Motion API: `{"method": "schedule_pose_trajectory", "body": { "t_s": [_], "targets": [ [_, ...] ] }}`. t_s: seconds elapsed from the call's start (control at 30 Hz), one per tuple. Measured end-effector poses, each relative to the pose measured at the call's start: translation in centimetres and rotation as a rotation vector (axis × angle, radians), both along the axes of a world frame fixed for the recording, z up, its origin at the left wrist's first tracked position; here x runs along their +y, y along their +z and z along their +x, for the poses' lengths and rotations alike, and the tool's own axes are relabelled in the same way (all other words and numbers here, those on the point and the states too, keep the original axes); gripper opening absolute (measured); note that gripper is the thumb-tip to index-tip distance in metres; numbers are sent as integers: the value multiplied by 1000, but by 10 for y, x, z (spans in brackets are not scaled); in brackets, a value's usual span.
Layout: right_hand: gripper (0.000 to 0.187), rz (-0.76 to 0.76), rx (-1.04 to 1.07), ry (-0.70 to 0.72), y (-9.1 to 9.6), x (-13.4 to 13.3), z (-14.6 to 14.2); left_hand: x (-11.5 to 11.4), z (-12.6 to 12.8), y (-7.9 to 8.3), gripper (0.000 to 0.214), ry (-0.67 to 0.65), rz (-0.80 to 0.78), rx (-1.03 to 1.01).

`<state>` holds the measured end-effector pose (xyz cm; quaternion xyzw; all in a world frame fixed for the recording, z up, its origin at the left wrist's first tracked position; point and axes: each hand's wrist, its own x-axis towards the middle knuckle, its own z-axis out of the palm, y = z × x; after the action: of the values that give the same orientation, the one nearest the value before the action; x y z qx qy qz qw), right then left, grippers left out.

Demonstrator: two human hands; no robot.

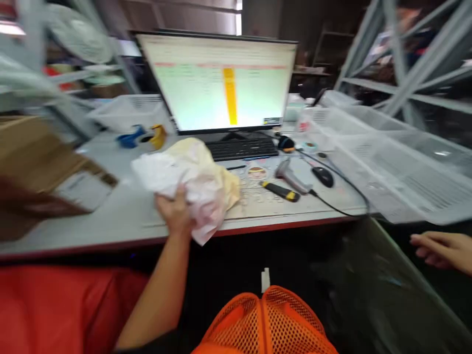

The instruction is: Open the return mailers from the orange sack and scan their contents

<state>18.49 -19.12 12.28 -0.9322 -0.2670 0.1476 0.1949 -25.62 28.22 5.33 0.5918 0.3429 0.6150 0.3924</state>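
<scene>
My left hand [176,211] grips a crumpled white and cream plastic package [191,177] that rests on the grey desk [110,216] near its front edge. My right hand [442,250] hangs at the right edge of the view, below desk height, with its fingers stretched out and nothing in it. An orange mesh vest [265,319] shows at the bottom. The whole picture is smeared by motion.
A lit monitor [221,81] and a black keyboard [241,147] stand behind the package. A barcode scanner [291,177], a yellow-black knife [280,191] and a mouse [322,175] lie to the right. Clear plastic bins [398,162] sit at right, a cardboard box [33,157] at left.
</scene>
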Motion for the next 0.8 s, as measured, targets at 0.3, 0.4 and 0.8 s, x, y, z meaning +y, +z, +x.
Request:
{"method": "schedule_pose_trajectory", "body": {
  "t_s": [0.3,0.4,0.8],
  "targets": [
    [80,-166,-329,403,-32,289,-66,-20,4,18,53,24,-67,-70],
    [86,-361,-250,405,-60,332,-72,-29,-7,36,47,24,-57,0],
    [46,-87,73,572,-3,324,-79,-34,-33,81,19,-116,432,495]
  ]
}}
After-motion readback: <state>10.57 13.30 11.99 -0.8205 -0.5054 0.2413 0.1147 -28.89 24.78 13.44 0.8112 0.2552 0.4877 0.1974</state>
